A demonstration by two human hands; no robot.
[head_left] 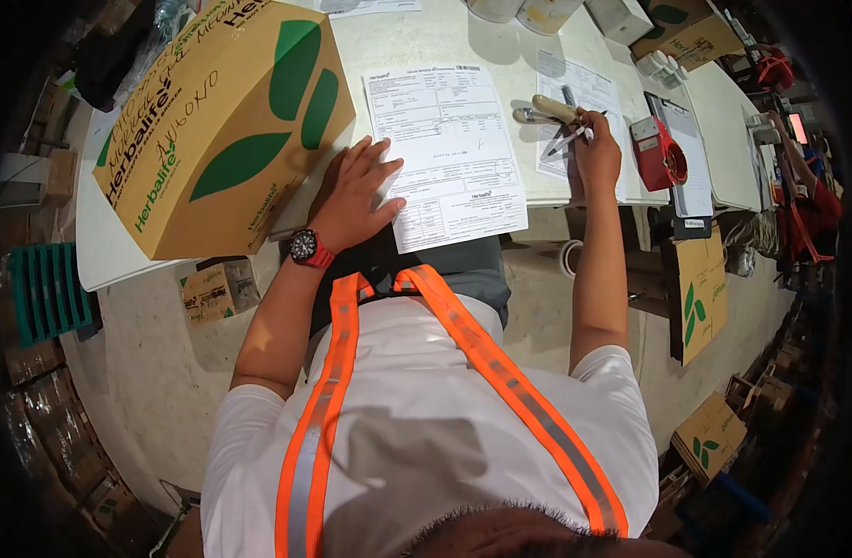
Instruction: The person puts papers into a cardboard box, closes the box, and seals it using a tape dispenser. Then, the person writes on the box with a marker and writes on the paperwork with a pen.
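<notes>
A printed form [447, 149] lies on the white table, its lower edge reaching past the table's front edge. My left hand [356, 193] rests with spread fingers on the form's left margin, beside a large Herbalife carton [231, 139]. To the right, my right hand [598, 153] is closed around a slim pen [565, 141], held slanted over a second printed sheet [584, 84]. Just beyond the fingers lies a beige-handled tool [554, 107], its kind unclear. A red tape dispenser [663, 158] sits right of this hand.
A clipboard with a sheet [693, 163] lies at the right. Containers [547, 14] and a white box [621, 19] stand at the back. Beneath the table are a small carton [219, 290] and a standing carton [700, 293]. Another person's arm [793, 153] shows far right.
</notes>
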